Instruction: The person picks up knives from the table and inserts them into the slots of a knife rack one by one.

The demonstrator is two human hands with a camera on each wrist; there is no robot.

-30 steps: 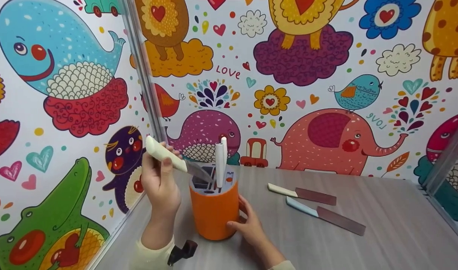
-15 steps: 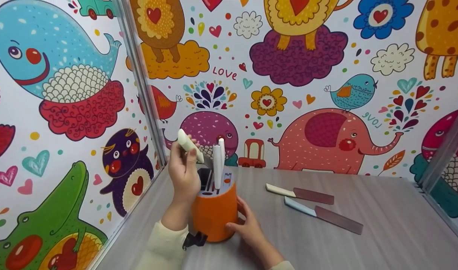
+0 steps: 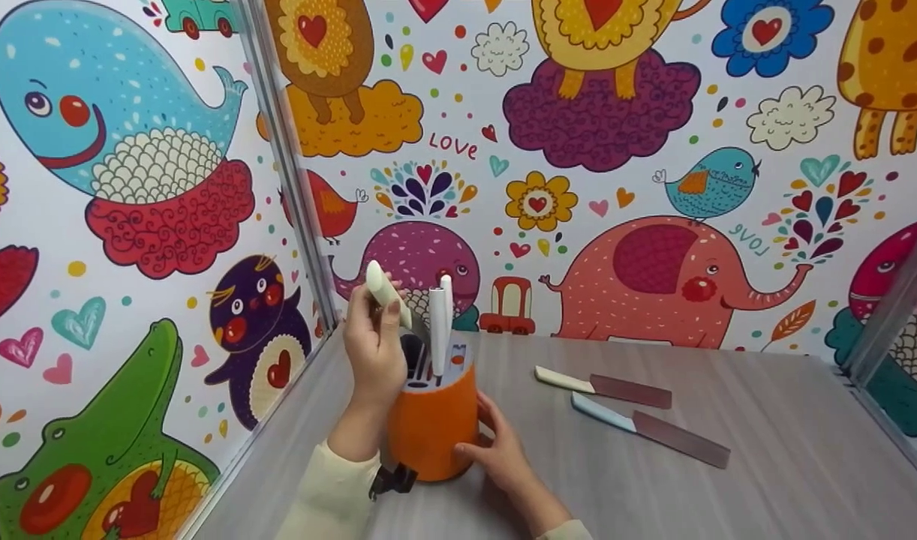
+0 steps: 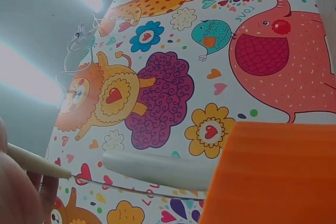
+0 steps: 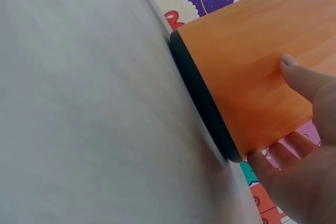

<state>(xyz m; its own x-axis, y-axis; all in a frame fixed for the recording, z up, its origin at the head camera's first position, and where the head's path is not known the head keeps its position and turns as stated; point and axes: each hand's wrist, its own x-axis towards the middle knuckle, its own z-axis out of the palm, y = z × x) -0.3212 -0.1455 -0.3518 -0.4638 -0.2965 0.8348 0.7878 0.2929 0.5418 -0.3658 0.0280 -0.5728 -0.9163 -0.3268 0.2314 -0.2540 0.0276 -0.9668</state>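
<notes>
An orange knife block (image 3: 432, 433) with a grey slotted top stands upright on the table. My left hand (image 3: 376, 367) grips the cream handle of a knife (image 3: 387, 292) just above its left side. The knife tilts, and the lower part of its blade is hidden at the slots; in the left wrist view the blade (image 4: 136, 190) runs to the block's top edge. Two white-handled utensils (image 3: 438, 330) rise from the top beside it. My right hand (image 3: 503, 448) holds the block's right side low down, thumb in front, fingers around the side in the right wrist view.
Two cleaver-shaped knives lie flat on the table to the right, one cream-handled (image 3: 629, 391) and one pale-blue-handled (image 3: 680, 439). Cartoon-printed walls (image 3: 503, 112) stand behind and at the left. A black device (image 3: 393, 480) sits at the left sleeve cuff.
My left hand has moved right with the knife, close against the block, and less of the blade shows. In the last half second it barely shifts. The right hand stays on the block.
</notes>
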